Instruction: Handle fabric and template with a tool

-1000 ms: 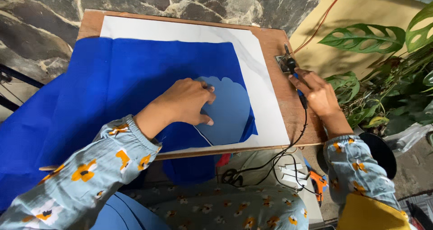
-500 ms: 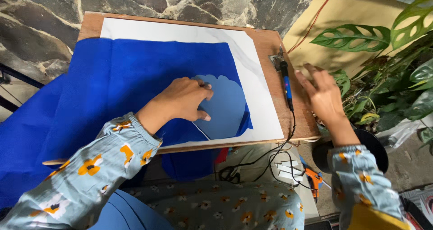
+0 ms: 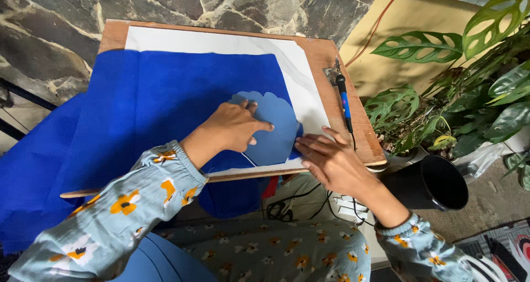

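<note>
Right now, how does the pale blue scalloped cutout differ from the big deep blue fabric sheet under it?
The pale blue scalloped cutout is small and greyish blue; the deep blue fabric sheet is large and vivid. The cutout has a wavy top edge; the sheet's edges on the board run straight. The cutout lies wholly on the wooden board; the sheet drapes off its left and front. Both lie flat under the left hand.

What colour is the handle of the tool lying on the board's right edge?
Blue, with black ends; the corded tool on the wooden board shows best in the head view.
</note>
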